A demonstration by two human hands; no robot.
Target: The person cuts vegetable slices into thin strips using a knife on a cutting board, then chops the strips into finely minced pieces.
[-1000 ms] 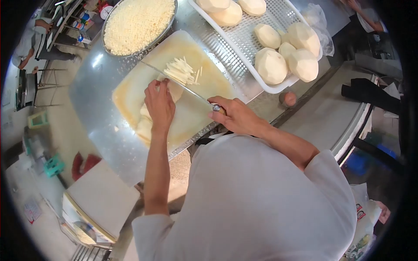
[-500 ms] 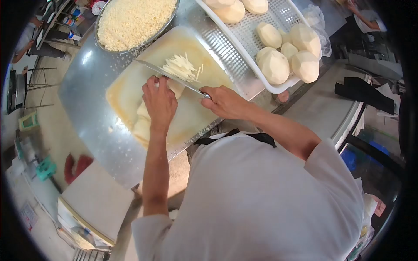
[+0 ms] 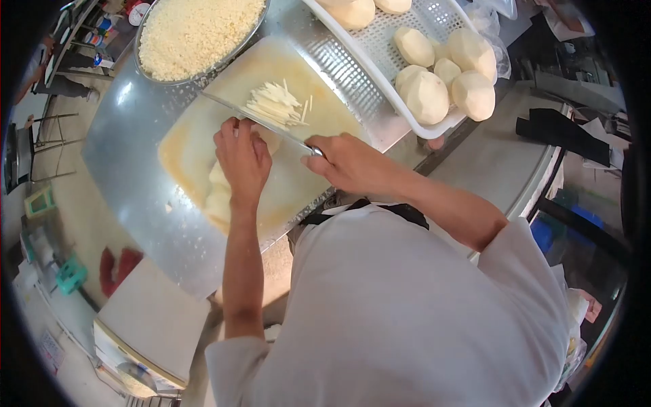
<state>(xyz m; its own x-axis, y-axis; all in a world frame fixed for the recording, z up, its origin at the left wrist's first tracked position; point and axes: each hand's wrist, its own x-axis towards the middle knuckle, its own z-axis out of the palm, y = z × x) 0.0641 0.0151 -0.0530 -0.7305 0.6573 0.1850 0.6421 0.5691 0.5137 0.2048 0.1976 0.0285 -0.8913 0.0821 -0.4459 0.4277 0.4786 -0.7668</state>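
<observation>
My right hand (image 3: 349,163) is wrapped round the handle of a long knife (image 3: 254,117), whose blade points to the upper left. With curled fingertips close to the blade, my left hand (image 3: 242,161) holds down a pale peeled root vegetable (image 3: 268,138), partly hidden beneath it. More pale slices (image 3: 218,193) lie overlapped below that hand. Thin cut sticks (image 3: 273,105) are heaped on the far side of the blade. All of this rests on a yellowed cutting board (image 3: 186,139).
An oval bowl (image 3: 144,68) heaped with finely chopped pale food stands at the upper left. At the upper right, a white perforated basket (image 3: 380,72) holds several peeled roots (image 3: 425,98). The metal table (image 3: 122,152) carries scattered bits. Other people are partly visible at the edges.
The view has shifted slightly, so the table and its things sit a little further left. Both hands keep their hold, and the knife stays beside the stick pile.
</observation>
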